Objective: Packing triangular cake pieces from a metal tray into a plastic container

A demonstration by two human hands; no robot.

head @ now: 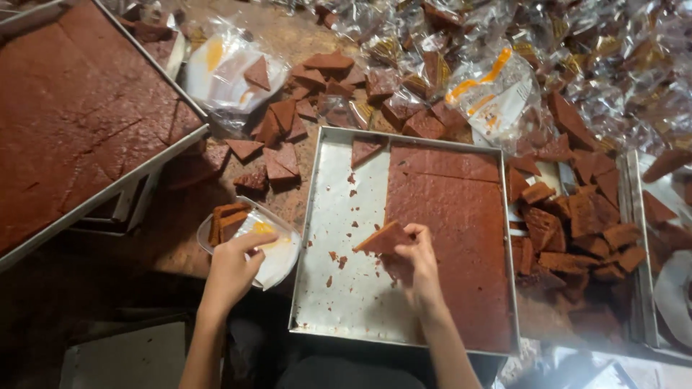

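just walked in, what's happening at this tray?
A person is handling brown cake. The right hand holds a cut triangular cake piece above a metal tray, whose right side still holds an uncut slab. The left hand grips a clear plastic container with pieces inside.

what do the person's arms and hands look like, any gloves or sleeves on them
Both are bare. The left hand and right hand wear no gloves, and no rings, watch or bracelets show. Both forearms are slim and uncovered up to the bottom edge of the picture, so no sleeves come into view. Whether sleeves start higher up cannot be told.
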